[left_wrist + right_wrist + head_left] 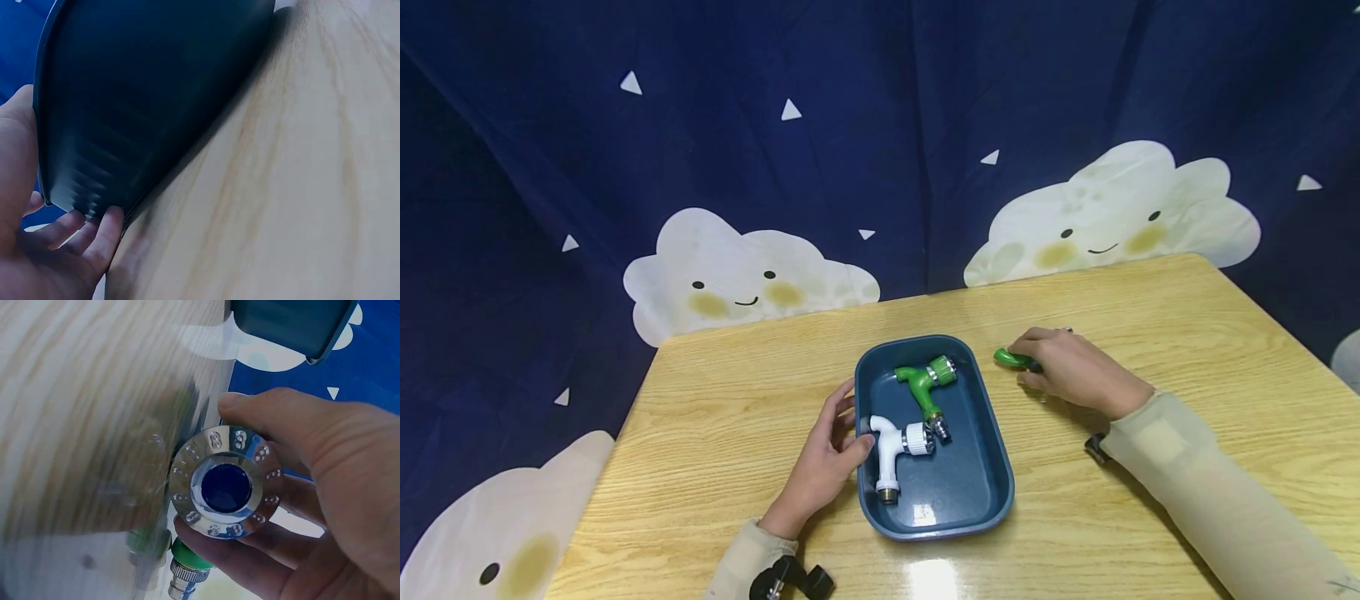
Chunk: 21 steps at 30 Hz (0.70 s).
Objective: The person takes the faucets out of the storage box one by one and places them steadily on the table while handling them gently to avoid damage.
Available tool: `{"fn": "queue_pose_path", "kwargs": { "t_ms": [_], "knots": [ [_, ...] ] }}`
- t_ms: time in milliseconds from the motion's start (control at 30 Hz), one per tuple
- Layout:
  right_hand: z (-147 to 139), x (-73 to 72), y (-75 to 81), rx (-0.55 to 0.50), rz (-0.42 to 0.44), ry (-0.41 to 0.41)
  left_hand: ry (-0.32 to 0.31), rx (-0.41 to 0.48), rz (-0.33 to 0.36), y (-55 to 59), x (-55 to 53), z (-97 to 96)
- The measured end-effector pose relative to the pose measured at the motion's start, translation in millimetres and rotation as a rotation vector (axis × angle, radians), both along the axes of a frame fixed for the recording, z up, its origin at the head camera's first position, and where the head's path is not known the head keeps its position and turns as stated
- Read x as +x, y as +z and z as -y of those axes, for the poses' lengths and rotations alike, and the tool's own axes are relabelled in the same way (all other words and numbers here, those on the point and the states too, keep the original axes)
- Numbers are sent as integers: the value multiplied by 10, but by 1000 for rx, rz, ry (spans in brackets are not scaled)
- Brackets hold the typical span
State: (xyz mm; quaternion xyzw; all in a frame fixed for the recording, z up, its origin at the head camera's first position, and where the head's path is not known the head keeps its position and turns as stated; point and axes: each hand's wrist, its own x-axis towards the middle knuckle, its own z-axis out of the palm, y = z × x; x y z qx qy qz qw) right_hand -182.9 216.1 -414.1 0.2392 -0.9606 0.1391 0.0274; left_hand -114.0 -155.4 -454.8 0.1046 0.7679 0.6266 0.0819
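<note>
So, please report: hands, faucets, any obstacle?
Left hand holds blue tray. Right hand grips green faucet beside tray. White faucet, second green faucet inside tray. No obstacle seen.

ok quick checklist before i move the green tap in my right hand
1. Right hand holding the green tap: ok
2. Left hand gripping the blue tray at its left side: ok
3. Bare floor in the tray's near right part: ok
4. Held tap over the tray: not ok, it is to the right
5. Held tap lifted clear of the table: cannot tell
</note>
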Motion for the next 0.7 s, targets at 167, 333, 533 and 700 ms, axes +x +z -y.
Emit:
{"fn": "queue_pose_path", "kwargs": {
  "t_ms": [167, 333, 533, 700],
  "knots": [
    [0, -2, -12, -1, -11, 14, -6, 3, 2, 10, 2, -2],
    [1, 0, -18, -5, -5, 12, -11, 6, -4, 9, 0, -4],
    [5, 1, -20, -2, 3, 7, -6, -2, -11, 9, 2, -6],
    [4, -4, -30, 4, 5, 11, -7, -8, -11, -1, -2, 0]
  ]
}}
